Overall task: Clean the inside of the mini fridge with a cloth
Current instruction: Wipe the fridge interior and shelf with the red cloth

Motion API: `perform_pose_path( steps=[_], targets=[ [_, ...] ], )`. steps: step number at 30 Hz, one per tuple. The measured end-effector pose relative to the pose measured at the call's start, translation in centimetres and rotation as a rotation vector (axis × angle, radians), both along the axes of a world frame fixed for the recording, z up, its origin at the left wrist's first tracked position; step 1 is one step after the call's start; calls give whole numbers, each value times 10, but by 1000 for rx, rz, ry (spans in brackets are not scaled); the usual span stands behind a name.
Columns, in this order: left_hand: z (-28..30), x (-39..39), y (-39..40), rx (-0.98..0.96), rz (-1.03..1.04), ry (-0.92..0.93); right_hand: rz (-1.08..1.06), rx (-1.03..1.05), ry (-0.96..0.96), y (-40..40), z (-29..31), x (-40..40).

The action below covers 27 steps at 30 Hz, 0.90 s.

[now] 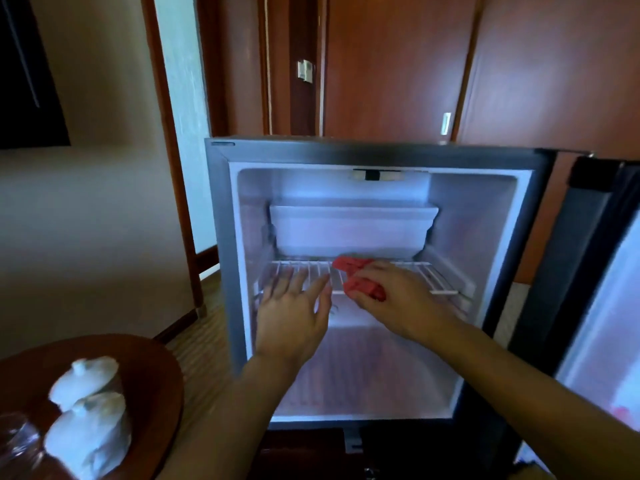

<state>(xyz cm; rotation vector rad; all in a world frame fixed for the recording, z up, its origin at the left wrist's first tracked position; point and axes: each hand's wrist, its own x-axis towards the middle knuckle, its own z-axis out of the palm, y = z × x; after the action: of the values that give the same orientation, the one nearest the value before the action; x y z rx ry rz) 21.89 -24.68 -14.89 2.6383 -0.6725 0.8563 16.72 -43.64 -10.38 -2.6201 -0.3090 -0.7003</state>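
Brown wooden doors (398, 64) fill the top of the frame, and a pale wall (86, 220) is seen at the left. A mini fridge (377, 152) sits in the middle with its door (588, 271) swung wide to the right edge. Inside, a white tray (351, 228) is seen up high at the back, and a white wire shelf (360, 277) runs across below it. A red cloth (360, 280) is bunched up on the shelf, near the middle of the frame. The cloth is gripped by the right hand (398, 299), with the fingers curled around it. The left hand (294, 313) is held open, with its fingers spread out, and the fingertips reach the front edge of the shelf, just left of the cloth. A round wooden table (149, 375) is seen at the lower left. Two white lidded pots (86, 403) are set on it, and something made of clear glass (17, 441) is blurred beside them in the corner.
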Motion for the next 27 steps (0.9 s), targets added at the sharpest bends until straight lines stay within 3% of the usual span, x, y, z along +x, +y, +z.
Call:
perform_pose_path(
  steps=[3, 9, 12, 17, 21, 24, 27],
  targets=[
    [-2, -2, 0, -43, 4, -40, -36, 47, 16, 4, 0, 16],
    [-6, 2, 2, -56, -20, -60, -326, -34, 125, 26, 17, 67],
    [-5, 1, 3, -73, -14, -85, -269, -67, 78, 30, 14, 45],
    [-10, 3, 2, -85, -13, -160, -106, 219, 67, 15, 10, -9],
    [-10, 4, 4, -64, -41, -114, -221, 138, 24, 22, 16, 24],
    [-8, 3, 4, -51, -47, -96, -350, 67, 117, 29, 19, 52],
    [-7, 2, 4, -74, -41, -94, -336, 46, 100, 33, 21, 44]
  ],
)
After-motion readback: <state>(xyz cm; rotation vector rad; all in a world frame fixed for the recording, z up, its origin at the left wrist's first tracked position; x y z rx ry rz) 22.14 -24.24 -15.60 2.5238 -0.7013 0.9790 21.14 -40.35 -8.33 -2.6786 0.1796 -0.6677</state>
